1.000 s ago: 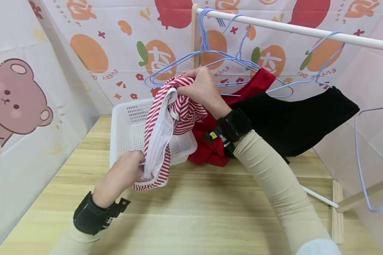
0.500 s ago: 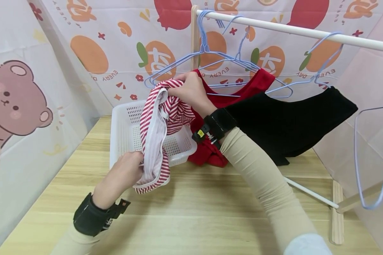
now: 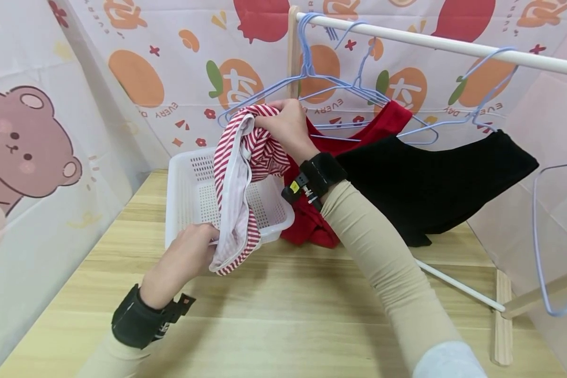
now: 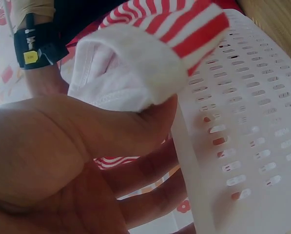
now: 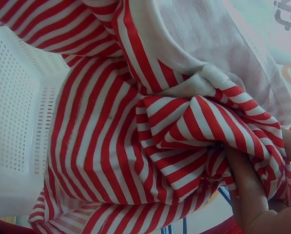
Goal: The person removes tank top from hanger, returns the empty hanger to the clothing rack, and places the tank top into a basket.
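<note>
A red-and-white striped garment (image 3: 266,152) hangs in folds over the white basket (image 3: 181,199), its pale inside turned outward along one edge. My right hand (image 3: 288,126) holds it bunched at the top; the right wrist view shows fingers (image 5: 250,190) tucked into the folds. My left hand (image 3: 191,249) is at the basket's front edge. In the left wrist view its thumb (image 4: 130,124) lies on the near side of the rim, against the garment's white edge, while the fingers go behind the perforated wall. Several fingertips are hidden there.
A rack's white rail (image 3: 430,47) carries several blue hangers (image 3: 307,73). A red garment (image 3: 387,118) and a black garment (image 3: 434,184) hang from it, close behind my right forearm. Another hanger (image 3: 538,241) hangs at right. All stand over a wooden table (image 3: 283,320).
My right hand first moved left with the striped garment, then slightly back right. The garment's lower end has swung a little right and up. My left hand stays nearly in place.
</note>
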Demonstrator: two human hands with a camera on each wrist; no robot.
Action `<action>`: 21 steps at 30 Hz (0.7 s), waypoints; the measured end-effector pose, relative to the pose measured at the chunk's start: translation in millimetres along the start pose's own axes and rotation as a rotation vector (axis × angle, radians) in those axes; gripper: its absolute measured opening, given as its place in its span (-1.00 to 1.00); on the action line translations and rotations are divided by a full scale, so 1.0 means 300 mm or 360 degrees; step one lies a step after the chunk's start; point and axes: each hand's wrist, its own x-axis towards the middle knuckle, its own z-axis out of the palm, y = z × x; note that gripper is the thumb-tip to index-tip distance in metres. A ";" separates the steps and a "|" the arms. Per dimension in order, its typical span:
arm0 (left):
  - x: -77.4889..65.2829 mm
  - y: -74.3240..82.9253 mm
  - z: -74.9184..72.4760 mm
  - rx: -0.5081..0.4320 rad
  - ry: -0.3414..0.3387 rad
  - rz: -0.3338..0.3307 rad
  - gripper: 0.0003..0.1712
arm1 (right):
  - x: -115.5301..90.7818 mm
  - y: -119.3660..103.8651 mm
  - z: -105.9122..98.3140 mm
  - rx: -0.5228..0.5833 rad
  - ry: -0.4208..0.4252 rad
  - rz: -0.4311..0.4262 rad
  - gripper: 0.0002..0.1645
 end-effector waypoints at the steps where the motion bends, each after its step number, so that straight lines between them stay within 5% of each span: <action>1: 0.000 0.000 -0.001 0.0001 -0.0006 -0.0005 -0.80 | 0.004 -0.001 0.002 0.0003 0.0009 0.0009 -0.48; 8: 0.000 0.002 -0.002 0.0018 -0.0022 -0.0015 -0.78 | 0.037 -0.015 0.010 0.0003 0.0166 0.0040 -0.57; 21: -0.006 -0.002 -0.001 0.0034 0.0030 0.0134 -0.80 | 0.083 -0.031 -0.013 0.0002 0.0317 0.0036 -0.59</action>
